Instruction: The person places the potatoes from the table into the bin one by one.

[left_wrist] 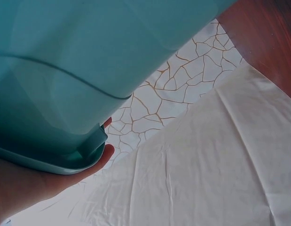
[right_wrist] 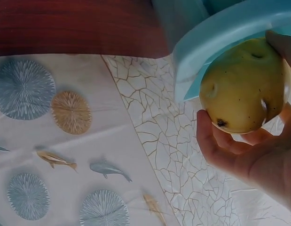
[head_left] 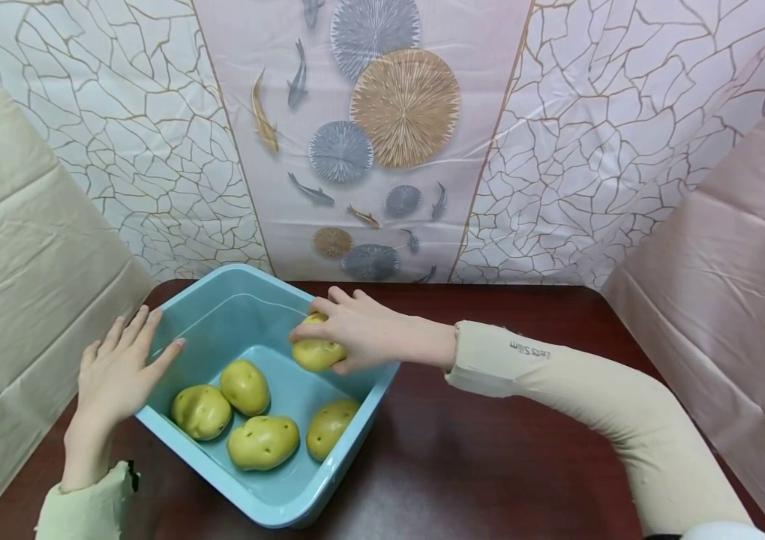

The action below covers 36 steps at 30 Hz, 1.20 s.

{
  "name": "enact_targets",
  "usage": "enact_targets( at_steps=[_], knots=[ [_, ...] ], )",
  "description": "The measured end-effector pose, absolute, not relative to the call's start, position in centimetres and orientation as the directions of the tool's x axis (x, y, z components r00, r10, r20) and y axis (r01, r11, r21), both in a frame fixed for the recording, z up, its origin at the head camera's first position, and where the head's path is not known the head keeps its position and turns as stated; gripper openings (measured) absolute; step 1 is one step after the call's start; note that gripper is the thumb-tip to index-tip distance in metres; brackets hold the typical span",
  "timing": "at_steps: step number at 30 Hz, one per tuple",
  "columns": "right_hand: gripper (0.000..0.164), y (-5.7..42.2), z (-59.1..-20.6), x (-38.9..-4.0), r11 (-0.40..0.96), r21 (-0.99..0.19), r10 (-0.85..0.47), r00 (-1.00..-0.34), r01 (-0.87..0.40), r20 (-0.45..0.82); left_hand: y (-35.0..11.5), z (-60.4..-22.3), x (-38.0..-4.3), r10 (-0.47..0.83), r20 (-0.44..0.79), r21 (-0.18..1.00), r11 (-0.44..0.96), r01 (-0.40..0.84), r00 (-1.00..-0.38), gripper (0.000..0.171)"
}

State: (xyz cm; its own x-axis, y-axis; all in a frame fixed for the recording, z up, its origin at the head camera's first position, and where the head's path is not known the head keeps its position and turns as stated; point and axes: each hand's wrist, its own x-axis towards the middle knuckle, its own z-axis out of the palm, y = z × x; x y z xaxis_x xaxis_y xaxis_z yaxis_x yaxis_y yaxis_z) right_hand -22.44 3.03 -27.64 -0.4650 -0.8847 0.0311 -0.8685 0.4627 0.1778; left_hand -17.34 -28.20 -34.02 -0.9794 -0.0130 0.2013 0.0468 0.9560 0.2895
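Note:
A light-blue plastic basin (head_left: 247, 495) stands on the table at the left, with several yellow-green potatoes (head_left: 263, 442) lying on its bottom. Over the basin's right side, my right hand (head_left: 365, 330) grips one potato (head_left: 315, 345) between thumb and fingers. Up close in the right wrist view, that potato (right_wrist: 244, 87) shows dark eyes and sits beside the basin's rim (right_wrist: 216, 35). My left hand (head_left: 115, 367) rests with spread, straight fingers on the basin's left rim. In the left wrist view, the hand (left_wrist: 46, 183) lies along the basin's edge, partly hidden by it.
The dark red wooden table (head_left: 490, 450) extends to the right of the basin. A patterned cloth (head_left: 369, 187) hangs behind it, and plain beige cloth walls (head_left: 31, 300) stand at both sides. A white rounded object (head_left: 723, 531) shows at the bottom right edge.

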Motion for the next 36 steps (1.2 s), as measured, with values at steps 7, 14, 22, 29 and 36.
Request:
enact_targets(
  at_steps=[7,14,22,29,36],
  knots=[
    [0.061,2.4,-27.7,-22.9,0.454,0.190,-0.887,-0.462,-0.870,0.007,-28.2,-34.0,-17.3,-0.017,0.200,0.291,0.956,0.043,-0.980,0.070],
    [0.060,1.8,-28.4,-22.7,0.423,0.233,-0.892,-0.448,-0.875,-0.064,-28.2,-34.0,-17.3,-0.020,0.201,0.293,0.955,0.040,-0.979,0.070],
    [0.061,1.3,-29.1,-22.8,0.408,0.240,-0.895,-0.438,-0.881,-0.086,-28.1,-34.0,-17.4,-0.024,0.206,0.295,0.955,0.039,-0.978,0.071],
    [0.061,0.5,-29.4,-22.8,0.383,0.247,-0.905,-0.415,-0.890,-0.093,-28.1,-34.1,-17.3,-0.024,0.210,0.296,0.954,0.040,-0.977,0.071],
    [0.062,-0.1,-29.3,-22.8,0.388,0.265,-0.896,-0.428,-0.883,-0.116,-28.1,-34.1,-17.3,-0.022,0.214,0.296,0.954,0.043,-0.977,0.070]
  ],
)
